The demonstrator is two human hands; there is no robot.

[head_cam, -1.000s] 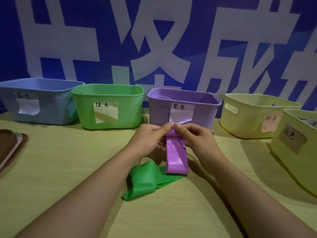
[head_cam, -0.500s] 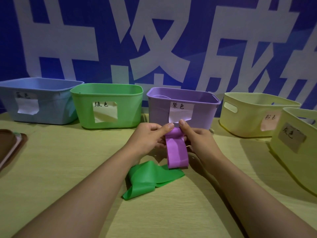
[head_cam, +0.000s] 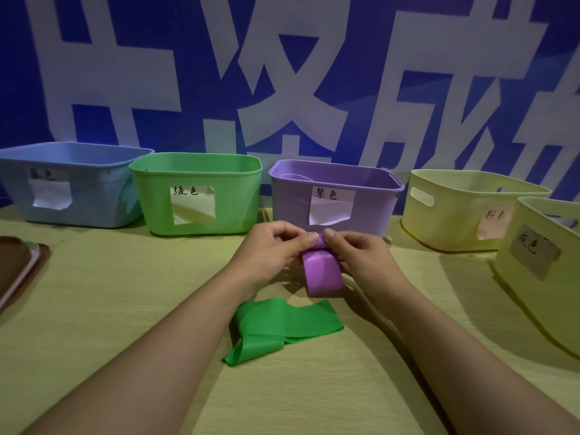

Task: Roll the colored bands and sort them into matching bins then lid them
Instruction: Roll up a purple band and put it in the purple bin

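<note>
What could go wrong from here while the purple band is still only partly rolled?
1. The purple band is pinched only at its rolled top by the left hand and right hand; its loose tail hangs free, so the roll might spring open if either pinch slackens.
2. The green band lies crumpled right under the tail and could get caught or dragged.
3. The purple bin stands close behind, so knuckles might bump it.

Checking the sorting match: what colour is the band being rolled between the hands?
Purple; the band shows best in the head view, gripped by both hands in front of the purple bin.
</note>
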